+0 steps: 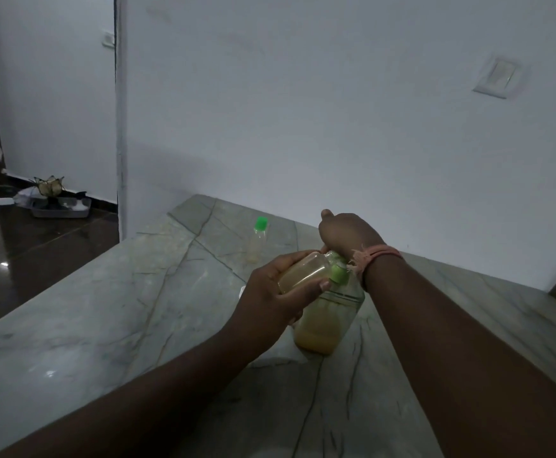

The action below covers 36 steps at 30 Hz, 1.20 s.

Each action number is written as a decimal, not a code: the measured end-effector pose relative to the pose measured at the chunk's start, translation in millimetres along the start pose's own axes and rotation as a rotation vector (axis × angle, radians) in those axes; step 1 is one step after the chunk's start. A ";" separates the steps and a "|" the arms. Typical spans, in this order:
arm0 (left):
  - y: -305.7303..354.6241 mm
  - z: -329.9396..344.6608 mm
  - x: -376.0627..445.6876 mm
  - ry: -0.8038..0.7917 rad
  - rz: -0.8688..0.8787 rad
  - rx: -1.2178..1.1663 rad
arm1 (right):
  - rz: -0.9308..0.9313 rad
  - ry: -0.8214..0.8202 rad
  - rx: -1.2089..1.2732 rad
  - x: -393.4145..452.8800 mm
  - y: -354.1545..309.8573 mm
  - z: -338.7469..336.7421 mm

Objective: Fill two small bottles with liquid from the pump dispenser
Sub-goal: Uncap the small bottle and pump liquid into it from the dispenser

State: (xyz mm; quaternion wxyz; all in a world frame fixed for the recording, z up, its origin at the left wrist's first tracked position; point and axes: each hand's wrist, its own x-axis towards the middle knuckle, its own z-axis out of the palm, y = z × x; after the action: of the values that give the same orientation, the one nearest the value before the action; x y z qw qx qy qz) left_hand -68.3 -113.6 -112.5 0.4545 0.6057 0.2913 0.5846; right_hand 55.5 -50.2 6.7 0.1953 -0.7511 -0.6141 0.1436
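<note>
A: Head view: our left hand (pixel 271 292) grips a small bottle (pixel 304 272) tilted on its side, yellowish liquid inside, mouth at the pump's green nozzle (pixel 337 274).

B: Right hand (pixel 347 231)?

A: Closed over the pump top. The dispenser (pixel 327 320) stands on the marble counter (pixel 104 312), yellow liquid low in it.

B: Second bottle?

A: Green-capped bottle (pixel 259 239) upright, further back. We can't tell its fill.
</note>
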 end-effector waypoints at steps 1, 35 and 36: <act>0.9 0.2 -0.8 -0.002 0.001 0.006 | 0.004 -0.004 0.004 -2.8 -1.3 -1.2; 4.9 2.6 -4.3 0.009 -0.003 0.025 | -0.044 -0.012 0.065 -7.2 -1.1 -10.1; 4.1 2.5 -3.4 0.007 0.001 0.027 | -0.048 -0.006 0.050 -6.6 -0.7 -9.0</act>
State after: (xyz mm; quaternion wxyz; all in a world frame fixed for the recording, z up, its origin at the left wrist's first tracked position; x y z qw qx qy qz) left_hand -67.1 -118.9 -110.1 0.4448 0.6098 0.3004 0.5831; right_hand 57.7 -57.6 14.8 0.2159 -0.7304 -0.6288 0.1564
